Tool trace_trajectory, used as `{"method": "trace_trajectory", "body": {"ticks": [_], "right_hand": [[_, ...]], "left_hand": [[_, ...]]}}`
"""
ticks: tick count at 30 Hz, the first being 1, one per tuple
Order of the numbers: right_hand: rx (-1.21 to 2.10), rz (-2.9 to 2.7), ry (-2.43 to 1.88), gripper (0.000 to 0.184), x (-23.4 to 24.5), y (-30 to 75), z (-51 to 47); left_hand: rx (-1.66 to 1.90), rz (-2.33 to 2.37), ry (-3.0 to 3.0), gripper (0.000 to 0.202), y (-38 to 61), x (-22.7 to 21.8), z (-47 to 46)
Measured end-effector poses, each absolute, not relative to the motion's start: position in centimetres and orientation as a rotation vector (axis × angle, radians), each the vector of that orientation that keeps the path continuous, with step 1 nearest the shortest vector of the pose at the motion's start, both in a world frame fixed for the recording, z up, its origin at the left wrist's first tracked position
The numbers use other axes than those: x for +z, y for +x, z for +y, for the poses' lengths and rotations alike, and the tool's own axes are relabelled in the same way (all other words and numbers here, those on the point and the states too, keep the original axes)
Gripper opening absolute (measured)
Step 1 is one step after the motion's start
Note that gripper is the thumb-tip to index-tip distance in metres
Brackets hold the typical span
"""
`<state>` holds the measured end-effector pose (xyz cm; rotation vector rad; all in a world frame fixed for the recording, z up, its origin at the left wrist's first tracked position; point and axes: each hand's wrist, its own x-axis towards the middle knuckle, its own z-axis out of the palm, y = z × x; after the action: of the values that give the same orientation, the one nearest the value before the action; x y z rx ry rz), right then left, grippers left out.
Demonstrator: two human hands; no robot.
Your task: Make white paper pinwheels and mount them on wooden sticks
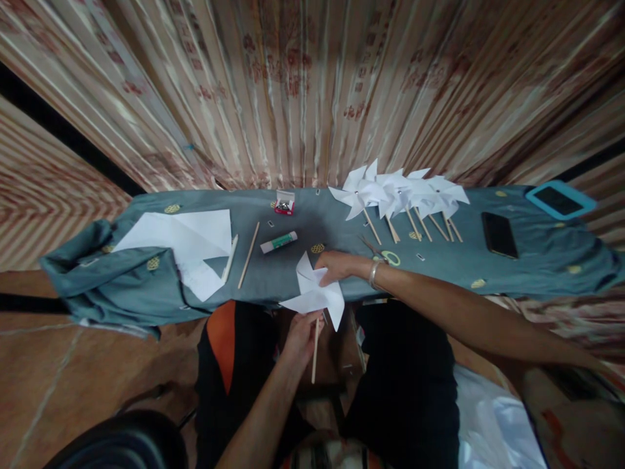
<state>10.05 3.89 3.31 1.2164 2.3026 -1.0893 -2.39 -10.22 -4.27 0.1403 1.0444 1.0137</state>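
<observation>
A white paper pinwheel point(315, 288) on a thin wooden stick point(315, 352) hangs over the near edge of the table. My left hand point(303, 333) is closed round the stick just below the paper. My right hand point(338, 266), a bracelet on its wrist, presses its fingertips on the pinwheel's middle from above. Several finished white pinwheels point(398, 193) on sticks lie in a row at the table's far right.
The narrow table wears a teal cloth point(537, 260). On it lie white paper sheets point(185, 244), a loose stick point(249, 255), a glue stick point(278, 242), a small pin box point(284, 203), scissors point(383, 254), a black phone point(499, 234) and a blue-cased tablet point(559, 199). Curtains hang behind.
</observation>
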Motion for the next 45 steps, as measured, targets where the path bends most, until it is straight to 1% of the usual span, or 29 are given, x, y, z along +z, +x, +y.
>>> {"method": "trace_trajectory", "body": {"ticks": [12, 23, 29, 34, 45], "right_hand": [[-1.025, 2.196, 1.208, 0.023, 3.5, 9.1, 4.6], [-1.002, 2.209, 1.209, 0.022, 3.8, 9.2, 4.5], [-1.008, 2.195, 1.2, 0.023, 3.8, 9.2, 4.6], [-0.985, 2.175, 1.228, 0.025, 3.8, 9.1, 4.6], [-0.91, 2.189, 1.166, 0.023, 4.0, 8.8, 5.0]], "left_hand": [[1.014, 1.08, 0.077, 0.027, -2.2, -3.5, -10.2], [1.038, 1.053, 0.004, 0.032, -2.2, -2.9, -10.5], [0.978, 1.01, 0.042, 0.037, -2.9, -3.0, -11.7], [0.922, 0.969, 0.137, 0.048, -3.2, -3.0, -12.2], [0.945, 1.042, 0.254, 0.042, -3.2, -3.0, -12.0]]}}
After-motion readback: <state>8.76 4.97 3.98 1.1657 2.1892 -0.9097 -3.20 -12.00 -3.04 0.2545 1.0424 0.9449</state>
